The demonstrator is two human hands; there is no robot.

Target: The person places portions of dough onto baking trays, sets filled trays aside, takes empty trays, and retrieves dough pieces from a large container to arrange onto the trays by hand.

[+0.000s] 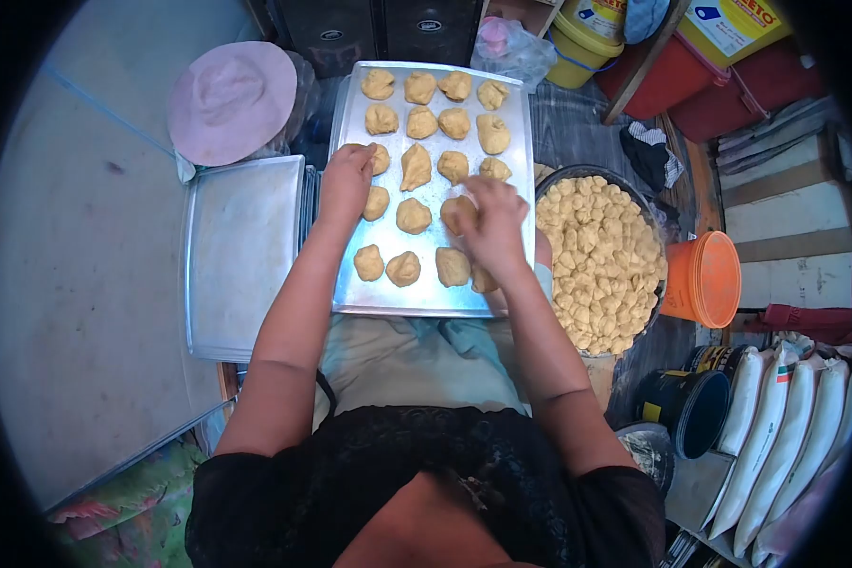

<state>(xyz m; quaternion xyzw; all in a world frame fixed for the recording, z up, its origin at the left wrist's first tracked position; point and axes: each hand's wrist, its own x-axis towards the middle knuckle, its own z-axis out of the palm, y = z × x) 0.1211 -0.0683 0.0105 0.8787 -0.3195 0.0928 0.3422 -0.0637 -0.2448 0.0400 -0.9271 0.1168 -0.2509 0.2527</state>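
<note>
One big metal tray (426,299) takes up the middle, its near edge by the person's lap, with lumps of dough (413,216) spaced over it in rough rows. To its left lies a stack of flat trays (241,256); the top one's surface shows bare metal. At the right, beside the big tray, a wide round basin (589,168) is heaped with many smaller-looking dough pieces (601,265), packed against each other. Beyond it stand an orange bucket (718,281) and a dark bucket (702,417) — what either holds, I can't make out.

The work in hand looks like arranging or adjusting the lumps on the tray. The left hand (346,189) has its fingers bent at a lump by the tray's left edge, seemingly touching it; whether they pinch it is unclear. The right hand (495,220) is blurred over the right-hand lumps, fingers partly spread and curved down — I can't tell if they grip anything. The next move would call for light fingertips, keeping gaps between neighbours, as soft dough could dent or stick.
</note>
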